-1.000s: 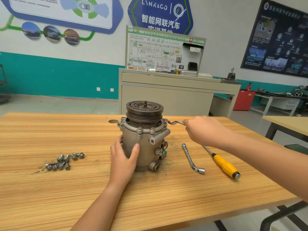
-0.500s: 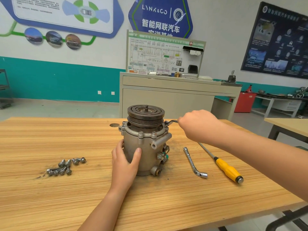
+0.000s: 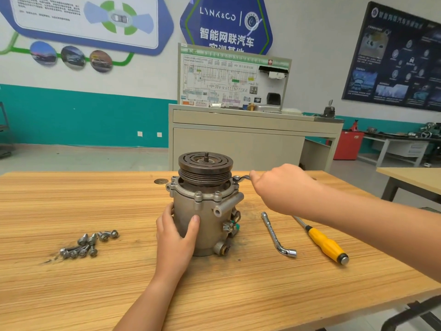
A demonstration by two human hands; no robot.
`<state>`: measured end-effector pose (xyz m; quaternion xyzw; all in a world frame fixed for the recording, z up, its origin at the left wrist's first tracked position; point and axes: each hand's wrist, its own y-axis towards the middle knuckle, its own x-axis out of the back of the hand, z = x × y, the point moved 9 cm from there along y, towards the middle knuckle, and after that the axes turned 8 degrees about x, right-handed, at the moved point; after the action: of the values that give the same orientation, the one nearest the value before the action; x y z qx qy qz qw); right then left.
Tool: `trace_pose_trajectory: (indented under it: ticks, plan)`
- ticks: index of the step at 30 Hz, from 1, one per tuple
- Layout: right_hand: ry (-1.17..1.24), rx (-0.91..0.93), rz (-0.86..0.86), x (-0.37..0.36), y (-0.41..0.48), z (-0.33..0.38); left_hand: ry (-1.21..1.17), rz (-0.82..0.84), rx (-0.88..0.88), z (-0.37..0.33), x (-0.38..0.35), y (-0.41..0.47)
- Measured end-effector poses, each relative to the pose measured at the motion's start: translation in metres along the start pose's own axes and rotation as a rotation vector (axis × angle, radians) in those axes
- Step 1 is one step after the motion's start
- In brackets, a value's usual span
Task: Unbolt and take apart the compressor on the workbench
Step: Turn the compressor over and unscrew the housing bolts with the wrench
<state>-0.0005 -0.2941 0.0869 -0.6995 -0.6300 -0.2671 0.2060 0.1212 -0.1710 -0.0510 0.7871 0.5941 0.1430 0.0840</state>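
The compressor (image 3: 205, 220) stands upright near the middle of the workbench (image 3: 95, 295), with its pulley (image 3: 205, 163) on top. The step in hand seems to be the loosening of a bolt on the flange (image 3: 182, 191). The left hand (image 3: 175, 237) holds the body, thumb on the front and fingers round the side. The right hand (image 3: 284, 189) is closed round the handle of a small wrench (image 3: 241, 178), whose head sits at the right edge of the flange. The next move probably needs a short swing of the wrench while the left hand stops the body from turning. 2 front bolts (image 3: 198, 194) show on the flange. Loose bolts (image 3: 88, 244) lie in a heap well to the left. An L-wrench (image 3: 278, 232) and a screwdriver (image 3: 327, 244) lie on the right, partly under the right forearm, and could hinder a wide swing.
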Motion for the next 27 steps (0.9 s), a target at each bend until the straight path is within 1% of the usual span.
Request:
trace_pose_trajectory:
  ticks: [3, 9, 13, 17, 21, 25, 26, 27]
  plan:
    - [-0.017, 0.005, -0.003, -0.004, 0.005, -0.002, 0.005, -0.009, -0.008, -0.001, 0.000, 0.001]
    - [0.095, -0.055, -0.043, -0.023, 0.014, -0.035, 0.022, -0.015, -0.009, -0.001, 0.002, 0.000]
    - [0.154, -0.121, -0.039, -0.037, 0.040, -0.040, 0.020, -0.016, -0.017, -0.003, 0.001, 0.000]
    - [0.260, -0.173, -0.156, -0.043, 0.067, -0.037, 0.027, -0.013, -0.022, -0.003, 0.001, -0.001]
    - [0.303, -0.188, -0.259, -0.041, 0.072, -0.039, 0.028, -0.004, -0.010, -0.003, 0.000, 0.000]
    - [0.414, -0.394, -0.399, -0.036, 0.038, -0.067, 0.031, -0.010, -0.009, -0.004, 0.001, -0.001]
    - [0.455, -0.434, -0.411, -0.036, 0.027, -0.072, 0.032, -0.011, -0.011, -0.004, 0.001, -0.001]
    - [0.497, -0.452, -0.380, -0.038, 0.018, -0.072, 0.032, -0.011, -0.011, -0.004, 0.001, -0.001]
